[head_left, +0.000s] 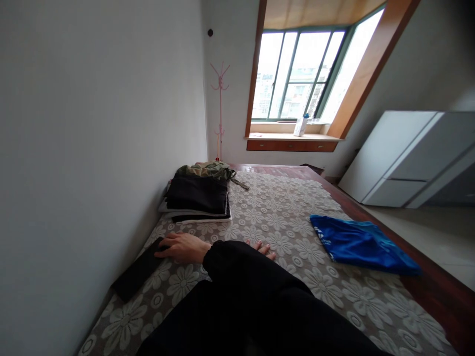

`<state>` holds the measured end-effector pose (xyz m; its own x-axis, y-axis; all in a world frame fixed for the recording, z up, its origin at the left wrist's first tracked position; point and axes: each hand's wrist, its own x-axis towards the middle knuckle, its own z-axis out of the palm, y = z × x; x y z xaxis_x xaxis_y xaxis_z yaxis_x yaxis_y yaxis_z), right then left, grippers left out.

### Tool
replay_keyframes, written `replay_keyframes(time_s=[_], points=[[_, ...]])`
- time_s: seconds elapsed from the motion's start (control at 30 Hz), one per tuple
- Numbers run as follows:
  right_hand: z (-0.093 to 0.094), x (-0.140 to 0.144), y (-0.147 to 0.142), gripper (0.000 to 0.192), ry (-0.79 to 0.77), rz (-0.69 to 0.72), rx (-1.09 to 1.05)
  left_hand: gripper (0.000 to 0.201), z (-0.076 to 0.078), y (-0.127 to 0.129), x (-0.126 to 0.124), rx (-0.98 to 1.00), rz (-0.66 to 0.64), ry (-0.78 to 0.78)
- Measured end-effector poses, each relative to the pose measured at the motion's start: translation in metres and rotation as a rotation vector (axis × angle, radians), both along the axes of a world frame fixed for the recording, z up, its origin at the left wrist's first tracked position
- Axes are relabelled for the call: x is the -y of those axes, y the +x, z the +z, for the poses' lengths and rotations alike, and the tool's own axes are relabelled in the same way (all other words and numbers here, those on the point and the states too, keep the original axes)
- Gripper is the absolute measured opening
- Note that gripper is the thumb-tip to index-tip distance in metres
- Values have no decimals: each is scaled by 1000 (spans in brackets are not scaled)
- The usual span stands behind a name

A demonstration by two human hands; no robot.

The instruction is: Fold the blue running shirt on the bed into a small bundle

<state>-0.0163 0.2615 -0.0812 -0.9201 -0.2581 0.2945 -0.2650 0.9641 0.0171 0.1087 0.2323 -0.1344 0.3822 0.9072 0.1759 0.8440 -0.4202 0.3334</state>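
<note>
Crossing from the lower right in a black sleeve, my right hand (185,248) is closed at the near-wall end of a flat black rectangular thing (136,272). Its thumb and fingers sit around that end; the thing's exact kind cannot be made out. My left hand (261,248) shows only its fingers past the sleeve, spread flat on the flower-patterned bed cover (256,212). The sleeve hides the rest of it. Beyond my right hand is a stack of folded dark clothes (198,195) with a camouflage-coloured garment (206,169) on top.
A folded blue garment (359,244) lies on the right side of the bed, near its reddish wooden edge (438,296). A white wall (100,123) borders the left side. A pink coat stand (220,109), a window and a white cabinet (401,148) stand beyond.
</note>
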Motion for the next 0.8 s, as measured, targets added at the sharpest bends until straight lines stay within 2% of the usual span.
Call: replay_keyframes(time_s=[0.2, 0.4, 0.5, 0.63, 0.8], points=[[-9, 12, -19, 53, -111, -33, 5, 45, 5, -4, -1, -7, 13, -3], [-8, 16, -26, 49, -132, 34, 20, 50, 6, -5, 0, -7, 20, -5], [-7, 15, -25, 56, -188, 45, 31, 53, 5, -5, 1, -7, 13, -6], [-3, 9, -14, 69, -325, 4, -7, 48, 4, -4, 2, -2, -4, -1], [20, 4, 23, 63, -493, -153, -96, 40, 4, -1, 4, 12, -19, 23]])
